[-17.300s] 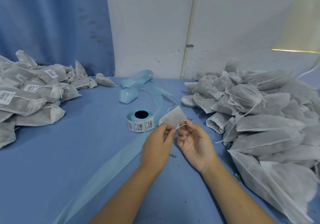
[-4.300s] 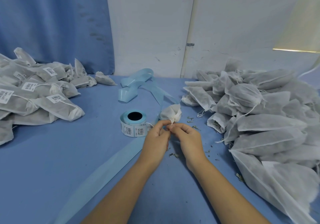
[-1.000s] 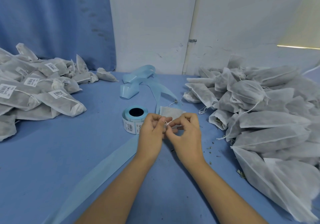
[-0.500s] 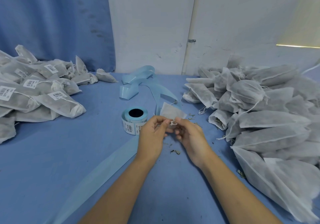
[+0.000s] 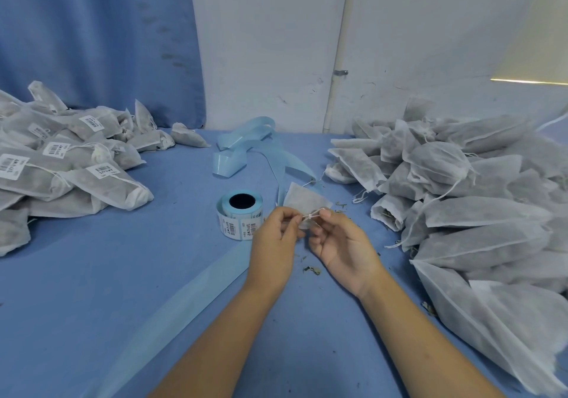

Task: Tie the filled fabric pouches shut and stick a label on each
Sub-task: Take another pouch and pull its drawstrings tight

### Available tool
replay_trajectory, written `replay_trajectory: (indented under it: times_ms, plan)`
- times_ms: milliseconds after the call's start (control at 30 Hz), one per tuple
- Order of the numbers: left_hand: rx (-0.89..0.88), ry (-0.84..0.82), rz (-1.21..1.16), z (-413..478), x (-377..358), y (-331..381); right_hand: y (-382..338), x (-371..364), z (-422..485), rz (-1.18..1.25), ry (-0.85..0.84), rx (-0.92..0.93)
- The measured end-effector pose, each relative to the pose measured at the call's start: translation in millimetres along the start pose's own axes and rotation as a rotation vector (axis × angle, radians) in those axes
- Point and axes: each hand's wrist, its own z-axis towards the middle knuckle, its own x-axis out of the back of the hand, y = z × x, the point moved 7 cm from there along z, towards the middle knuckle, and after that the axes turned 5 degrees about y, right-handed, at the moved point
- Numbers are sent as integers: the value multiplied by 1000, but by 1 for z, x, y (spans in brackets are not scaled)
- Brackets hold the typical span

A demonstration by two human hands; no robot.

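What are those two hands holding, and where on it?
Left hand and right hand each pinch the white drawstring at the mouth of one fabric pouch.

On the tabletop point(image 5: 107, 290) the left hand point(image 5: 276, 244) and the right hand point(image 5: 344, 244) meet near the middle, side by side. Counted from the hands, one pouch point(image 5: 304, 201) lies just behind them at 12 o'clock, touching the fingers. The label roll point(image 5: 241, 213) stands on its end just beside, at 10 o'clock. The heap of labelled pouches point(image 5: 61, 167) lies well apart at 9 o'clock, and the heap of unlabelled pouches point(image 5: 476, 213) at 3 o'clock. Loose backing tape point(image 5: 242, 148) lies behind the roll at 11 o'clock, and a long strip point(image 5: 184, 299) runs toward 7 o'clock.
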Motion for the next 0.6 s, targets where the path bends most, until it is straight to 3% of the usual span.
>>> replay_trajectory:
  times_ms: [600]
  plan:
    - [-48,-1,118,-3,-5,11,-4,10,4,216,62,55]
